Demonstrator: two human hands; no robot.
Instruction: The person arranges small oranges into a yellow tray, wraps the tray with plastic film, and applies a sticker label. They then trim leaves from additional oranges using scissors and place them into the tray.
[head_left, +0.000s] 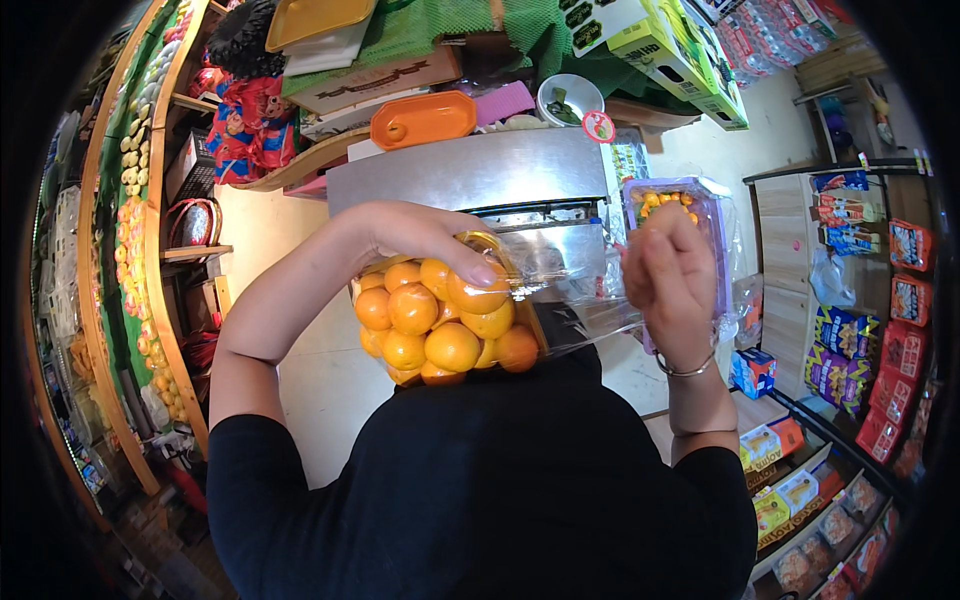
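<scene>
A tray heaped with oranges (451, 346) is held up close to my body, tilted, with clear plastic film over the fruit. My left hand (442, 244) grips its upper edge, thumb pressing on the film over one orange. To the right, my right hand (667, 262) is closed on a stretched length of clear film (585, 307) that runs across from the tray. A bracelet circles that wrist. Beyond the hands stands a steel wrapping machine (472, 172) with a flat top. Behind my right hand lies a purple crate (712, 225) with small orange fruits, partly under clear plastic.
An orange plastic tray (427, 112) holding one fruit and a white tub (570, 97) with leaves sit behind the steel top. A green and white carton (675, 60) stands back right. Wooden fruit shelves (154, 225) line the left; snack racks (840, 330) stand right.
</scene>
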